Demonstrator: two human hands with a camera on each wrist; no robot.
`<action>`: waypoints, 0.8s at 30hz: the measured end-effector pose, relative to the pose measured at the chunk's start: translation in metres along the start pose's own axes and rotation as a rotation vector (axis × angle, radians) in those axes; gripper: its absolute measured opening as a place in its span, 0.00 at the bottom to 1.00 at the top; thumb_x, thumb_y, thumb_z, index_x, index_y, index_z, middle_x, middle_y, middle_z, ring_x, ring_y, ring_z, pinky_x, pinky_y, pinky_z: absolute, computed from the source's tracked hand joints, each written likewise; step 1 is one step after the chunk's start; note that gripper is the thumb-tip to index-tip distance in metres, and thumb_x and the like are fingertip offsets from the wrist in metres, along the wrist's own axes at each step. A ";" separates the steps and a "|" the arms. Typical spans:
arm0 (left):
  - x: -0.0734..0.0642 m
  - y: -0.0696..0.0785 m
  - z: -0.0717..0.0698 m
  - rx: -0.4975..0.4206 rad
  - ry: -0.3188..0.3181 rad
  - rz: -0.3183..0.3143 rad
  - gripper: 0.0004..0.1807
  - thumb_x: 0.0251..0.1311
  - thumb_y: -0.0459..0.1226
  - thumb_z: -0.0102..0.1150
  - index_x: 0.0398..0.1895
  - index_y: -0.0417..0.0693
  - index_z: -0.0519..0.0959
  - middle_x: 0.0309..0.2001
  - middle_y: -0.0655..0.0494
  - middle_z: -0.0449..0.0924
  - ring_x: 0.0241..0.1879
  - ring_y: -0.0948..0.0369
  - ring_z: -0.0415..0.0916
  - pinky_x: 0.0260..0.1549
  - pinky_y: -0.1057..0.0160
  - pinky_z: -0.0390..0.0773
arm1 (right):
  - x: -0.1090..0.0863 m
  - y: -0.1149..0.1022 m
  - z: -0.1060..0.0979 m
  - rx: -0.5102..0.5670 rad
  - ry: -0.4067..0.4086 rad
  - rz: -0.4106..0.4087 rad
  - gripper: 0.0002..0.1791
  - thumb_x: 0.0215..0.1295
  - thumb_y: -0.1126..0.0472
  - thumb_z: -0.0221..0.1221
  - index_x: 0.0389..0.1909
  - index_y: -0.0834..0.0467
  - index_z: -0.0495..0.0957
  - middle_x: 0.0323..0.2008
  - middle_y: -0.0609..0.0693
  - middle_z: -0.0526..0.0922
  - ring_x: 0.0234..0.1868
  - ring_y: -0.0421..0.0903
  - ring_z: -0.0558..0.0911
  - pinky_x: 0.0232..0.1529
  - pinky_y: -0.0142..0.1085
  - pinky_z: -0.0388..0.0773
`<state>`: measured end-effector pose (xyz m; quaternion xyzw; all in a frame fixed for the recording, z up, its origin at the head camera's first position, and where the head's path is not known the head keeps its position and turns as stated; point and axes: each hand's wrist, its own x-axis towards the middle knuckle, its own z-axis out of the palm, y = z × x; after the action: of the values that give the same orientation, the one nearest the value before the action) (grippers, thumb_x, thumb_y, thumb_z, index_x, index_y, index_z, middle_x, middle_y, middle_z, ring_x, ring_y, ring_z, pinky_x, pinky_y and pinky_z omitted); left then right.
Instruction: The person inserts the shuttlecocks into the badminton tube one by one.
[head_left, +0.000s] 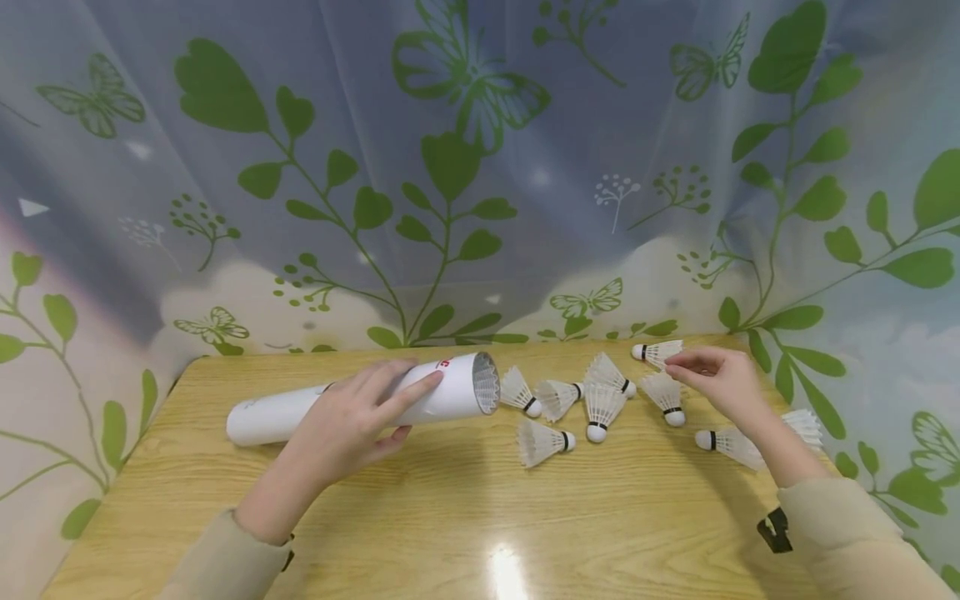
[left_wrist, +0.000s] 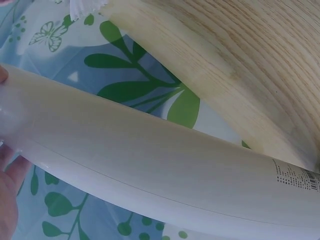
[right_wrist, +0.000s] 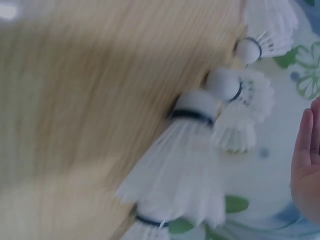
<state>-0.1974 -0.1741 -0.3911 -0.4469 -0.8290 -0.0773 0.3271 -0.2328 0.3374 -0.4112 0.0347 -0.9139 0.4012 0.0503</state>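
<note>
My left hand (head_left: 341,421) grips a white shuttlecock tube (head_left: 277,414) from above, its thumb and fingers around the barrel. The tube lies tilted, its uncapped end pointing right, and ruffled feather edges show inside. In the left wrist view the tube (left_wrist: 150,150) crosses the picture, with only fingertips visible at the left edge. My right hand (head_left: 716,379) hovers at the right, its fingertips beside a white shuttlecock (head_left: 663,392) with a black band. In the right wrist view the fingers of my right hand (right_wrist: 307,167) look straight, apart from the shuttlecocks.
Between the tube and my right hand lie several more shuttlecocks (head_left: 603,407). One shuttlecock (head_left: 651,351) sits near the back edge, and others (head_left: 731,446) lie under my right forearm. The wooden table (head_left: 450,517) meets a leaf-patterned curtain (head_left: 480,250) behind and at the sides.
</note>
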 end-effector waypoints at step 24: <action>-0.001 -0.001 0.002 -0.002 0.000 0.004 0.50 0.44 0.35 0.82 0.76 0.54 0.72 0.59 0.42 0.81 0.47 0.46 0.87 0.43 0.50 0.92 | -0.071 0.065 -0.050 -0.136 0.012 0.154 0.22 0.74 0.50 0.66 0.52 0.66 0.87 0.33 0.19 0.84 0.34 0.16 0.76 0.32 0.23 0.79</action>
<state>-0.1990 -0.1747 -0.3924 -0.4490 -0.8280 -0.0777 0.3269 -0.1660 0.4204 -0.4335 -0.0416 -0.9387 0.3411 0.0269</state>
